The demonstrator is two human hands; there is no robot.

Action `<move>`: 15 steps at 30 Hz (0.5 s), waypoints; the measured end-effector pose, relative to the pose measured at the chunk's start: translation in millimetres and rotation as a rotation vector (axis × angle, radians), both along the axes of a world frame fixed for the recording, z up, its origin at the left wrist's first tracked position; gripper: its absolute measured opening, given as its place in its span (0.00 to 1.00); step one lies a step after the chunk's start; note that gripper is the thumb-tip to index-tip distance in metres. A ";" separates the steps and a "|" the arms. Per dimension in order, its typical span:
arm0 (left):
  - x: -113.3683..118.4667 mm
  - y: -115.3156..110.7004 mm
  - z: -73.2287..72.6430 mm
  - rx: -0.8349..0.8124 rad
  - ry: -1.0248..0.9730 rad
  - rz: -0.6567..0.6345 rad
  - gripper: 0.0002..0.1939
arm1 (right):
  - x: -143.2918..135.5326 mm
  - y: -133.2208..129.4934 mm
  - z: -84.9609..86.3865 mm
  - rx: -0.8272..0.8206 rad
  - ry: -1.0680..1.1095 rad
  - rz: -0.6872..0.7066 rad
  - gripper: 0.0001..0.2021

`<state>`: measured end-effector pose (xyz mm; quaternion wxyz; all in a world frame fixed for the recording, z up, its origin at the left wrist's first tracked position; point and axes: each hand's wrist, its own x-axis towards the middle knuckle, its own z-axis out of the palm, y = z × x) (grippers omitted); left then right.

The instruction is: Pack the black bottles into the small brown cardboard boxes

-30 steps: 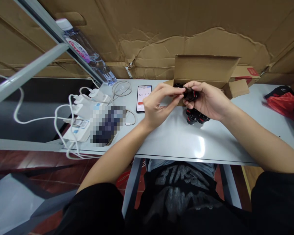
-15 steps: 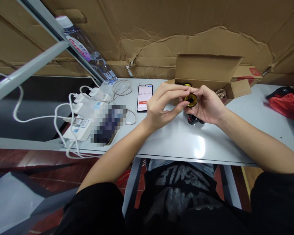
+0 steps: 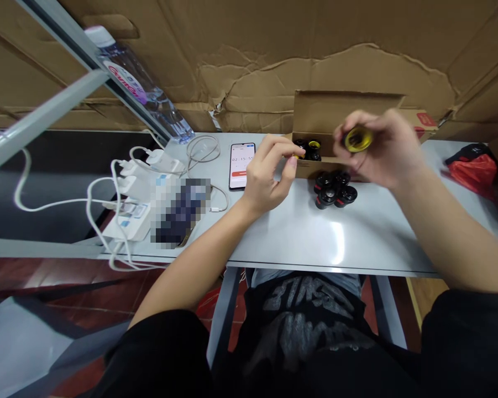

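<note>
Blocking parts of the cardboard box, both hands near black pieces.

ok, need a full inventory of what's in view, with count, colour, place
Held part: 1, black and yellow, right hand
Loose parts: at least 4, black/red, before box
Boxed parts: several, black/yellow, inside box
Open box: 1, brown, table back
Carton: 1, brown/red, behind box
Table: 1, pale grey, centre
Phone: 1, lit screen, left of box
Pixelated item: 1, dark, left
Sockets, cables: several, white, far left
Bottle: 1, clear, back left
Bag: 1, red, far right
Cardboard: backdrop, brown
Left hand: 1, at box
Right hand: 1, above table
</note>
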<state>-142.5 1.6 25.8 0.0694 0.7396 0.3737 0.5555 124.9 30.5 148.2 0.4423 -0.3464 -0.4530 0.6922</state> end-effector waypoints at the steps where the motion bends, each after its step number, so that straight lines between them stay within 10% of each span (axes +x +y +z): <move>1: -0.2 2.7 -0.7 0.005 0.005 0.003 0.20 | 17.3 4.4 9.6 -0.030 -0.040 -0.112 0.28; 7: -0.2 11.9 -1.3 -0.035 0.016 0.014 0.18 | 104.2 8.2 22.3 0.111 -0.247 -0.682 0.20; 15: 0.1 13.2 -10.0 -0.028 0.047 -0.021 0.15 | 149.6 -10.1 -35.6 0.059 -0.451 -0.982 0.24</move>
